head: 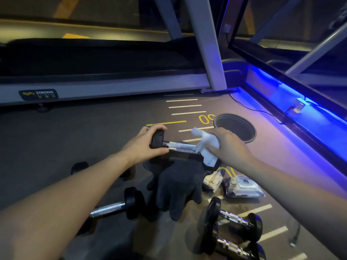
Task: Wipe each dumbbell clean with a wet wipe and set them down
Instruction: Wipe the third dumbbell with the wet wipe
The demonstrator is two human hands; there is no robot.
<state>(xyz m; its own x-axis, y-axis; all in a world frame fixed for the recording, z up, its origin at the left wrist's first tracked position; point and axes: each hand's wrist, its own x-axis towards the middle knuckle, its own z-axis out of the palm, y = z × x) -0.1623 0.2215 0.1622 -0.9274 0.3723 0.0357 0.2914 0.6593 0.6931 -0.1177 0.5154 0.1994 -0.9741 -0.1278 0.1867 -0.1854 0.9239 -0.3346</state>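
- Held dumbbell (180, 147): raised above the floor, lying roughly level, between both hands. Black end weights, knurled chrome handle bare along its left and middle part.
- Left hand (148, 143): clamped on the dumbbell's left end weight, fingers curled over the top, thumb under it near the handle.
- Right hand (228, 145): fingers curled round the white wet wipe (205, 147), which is bunched against the right part of the handle and the right end weight. A loose end of the wipe sticks up past the fingers; another fold hangs down over the right weight, which is mostly hidden.
- Black gloves (178, 186): lying on the floor directly beneath the held dumbbell, fingers pointing toward the camera.
- Round-head dumbbell (120, 205): on the floor at lower left, partly hidden by the left forearm; its right end weight sits just beside the gloves.
- Further dark end weight (79, 167): visible above the left forearm; whether it belongs to that dumbbell cannot be told.
- Two chrome-handled dumbbells (233, 218) (232, 247): on the floor at lower right, lying side by side, near each other, the nearer one cut off by the frame edge.
- Wet-wipe pack (244, 187): on the floor right of the gloves, with a crumpled white wrapper (213, 182) just beside it on the left.
- Round black tub (235, 126): on the floor beyond the right hand.
- Floor (75, 136): dark grey, marked with white ladder lines and yellow numerals.
- Treadmill (103, 87): across the far side, carrying a "BODY STRONG" label.
- Blue light strip (281, 94): along the wall base at right.
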